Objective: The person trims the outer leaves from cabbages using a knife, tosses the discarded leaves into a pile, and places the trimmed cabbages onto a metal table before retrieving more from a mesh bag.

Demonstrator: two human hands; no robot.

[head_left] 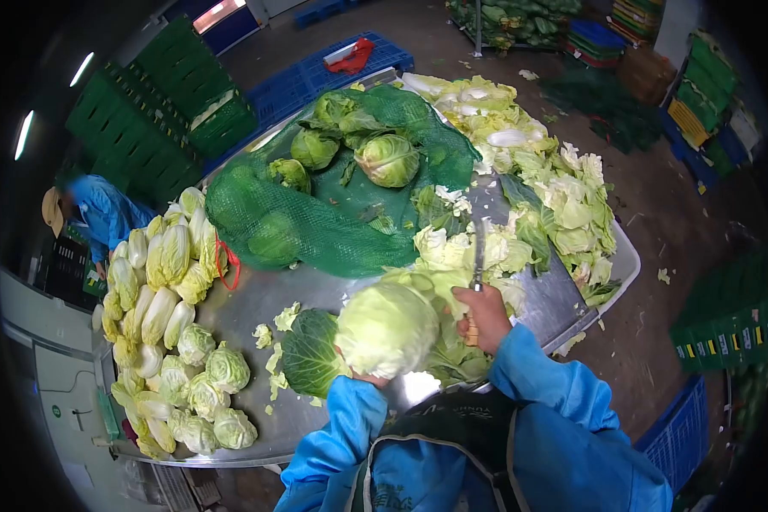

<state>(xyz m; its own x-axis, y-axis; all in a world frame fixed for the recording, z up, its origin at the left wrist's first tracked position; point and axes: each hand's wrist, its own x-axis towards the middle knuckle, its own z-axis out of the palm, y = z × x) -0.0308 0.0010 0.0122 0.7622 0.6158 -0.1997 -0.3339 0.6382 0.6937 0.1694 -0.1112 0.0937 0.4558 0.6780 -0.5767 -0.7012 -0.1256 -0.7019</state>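
My left hand (370, 380) is under and behind a pale trimmed cabbage (388, 328), mostly hidden by it, and holds it up near the table's front edge. In my right hand (487, 314) is a knife (480, 249), its blade pointing away from me, just right of the cabbage. A large dark green outer leaf (309, 352) shows left of the cabbage. Loose pale leaves (452, 286) lie between the cabbage and the knife and below them. Beyond, untrimmed cabbages (387, 160) rest in an opened green mesh bag (324, 226).
Napa cabbages (158, 313) and small trimmed heads (227, 369) are piled on the metal table's (264, 294) left side. Leaf trimmings (563, 205) heap along the right. A person in blue (111, 209) stands at far left. Green crates (141, 107) and blue pallets (294, 90) stand behind.
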